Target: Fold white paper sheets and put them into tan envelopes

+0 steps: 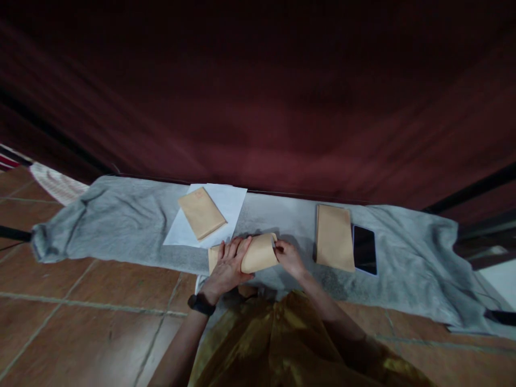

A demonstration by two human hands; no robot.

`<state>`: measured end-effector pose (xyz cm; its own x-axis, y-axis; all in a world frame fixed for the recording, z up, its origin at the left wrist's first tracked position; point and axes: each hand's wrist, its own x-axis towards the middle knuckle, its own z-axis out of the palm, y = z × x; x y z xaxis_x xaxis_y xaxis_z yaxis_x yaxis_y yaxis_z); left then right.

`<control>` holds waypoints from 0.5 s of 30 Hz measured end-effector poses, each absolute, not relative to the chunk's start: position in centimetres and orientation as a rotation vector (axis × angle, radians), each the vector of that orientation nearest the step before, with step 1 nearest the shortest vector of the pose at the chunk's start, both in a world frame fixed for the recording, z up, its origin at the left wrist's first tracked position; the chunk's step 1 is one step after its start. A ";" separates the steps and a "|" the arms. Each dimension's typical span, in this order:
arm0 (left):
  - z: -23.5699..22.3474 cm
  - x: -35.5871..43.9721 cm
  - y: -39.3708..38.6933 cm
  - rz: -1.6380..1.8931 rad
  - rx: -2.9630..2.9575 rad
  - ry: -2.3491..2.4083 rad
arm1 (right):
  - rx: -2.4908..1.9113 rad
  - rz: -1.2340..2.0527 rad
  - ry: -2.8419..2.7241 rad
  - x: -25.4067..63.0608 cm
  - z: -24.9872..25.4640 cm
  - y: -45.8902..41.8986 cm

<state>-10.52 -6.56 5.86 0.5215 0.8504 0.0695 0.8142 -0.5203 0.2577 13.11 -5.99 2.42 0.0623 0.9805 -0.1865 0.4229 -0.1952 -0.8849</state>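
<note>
A brown paper envelope (pixel 260 253) lies in front of me, its middle bowed upward and its right end gaping a little. My left hand (pixel 230 263) rests flat on its left part, fingers stretched out, with a dark band on the wrist. At the right end, my right hand (pixel 289 258) pinches the envelope's edge; its fingertips are partly hidden at the opening. Up and to the left, another brown envelope (pixel 202 213) with a small reddish mark lies on white paper sheets (pixel 177 232). Right of my right hand is a stack of brown envelopes (pixel 335 237).
A phone (pixel 365 249) with a dark screen lies beside the stack. Grey cloth (pixel 129 226) covers the long, narrow work surface, wrinkled at both ends. Behind it hangs a dark red curtain-like sheet (pixel 258 118). Brown floor tiles (pixel 113 285) show below.
</note>
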 end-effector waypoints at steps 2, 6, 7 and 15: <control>5.9 -10.5 -6.6 0.272 2.573 1.425 | -1.705 1.056 -1.385 13.1 2.4 -6.2; 6.2 -10.3 -6.6 0.256 2.582 1.418 | -1.696 1.035 -1.314 12.8 1.9 -6.5; 6.3 -10.3 -6.6 0.253 2.585 1.415 | -1.684 1.046 -1.274 12.7 1.7 -6.5; 6.5 -10.3 -6.3 0.233 2.634 1.395 | -1.546 1.260 -1.125 12.8 -0.1 -5.8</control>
<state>-10.31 -6.35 6.49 0.5551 0.8291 0.0661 0.8056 -0.5557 0.2053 12.77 -5.83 -0.13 0.0975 0.9642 -0.2464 0.1362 -0.2582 -0.9564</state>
